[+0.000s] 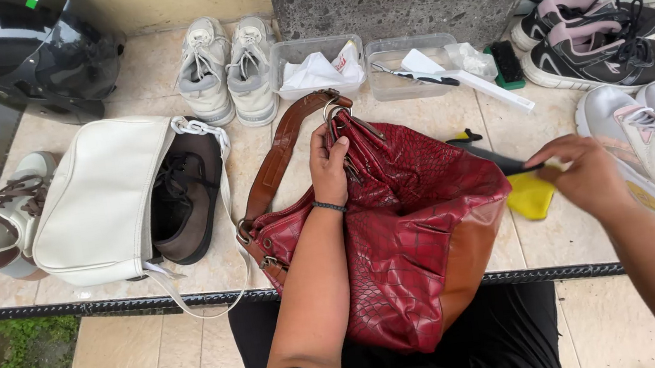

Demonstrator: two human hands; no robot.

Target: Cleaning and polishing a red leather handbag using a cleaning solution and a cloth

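Left hand [330, 167] is gripping the red bag [407, 224] by its top, right hand [584, 173] is pinching a black brush [499, 159] against it; yellow cloth [531, 196] lying unused.

Soft, even daylight fills the head view, bright without being harsh, as under an overcast sky or open shade. Shadows are faint and short: a thin dark edge lies under the white bag [101, 205] and beneath the red bag [399, 225] where it hangs over the tiled table [520, 123]. The black helmet [24, 55] carries a broad pale sheen across its visor, the only real glare. The right hand [585, 177] is smeared by motion blur, as is the dark tool in its grip. The left hand [330, 167] is sharp. Straight lines bow slightly toward the corners, and the lower right forearm is soft
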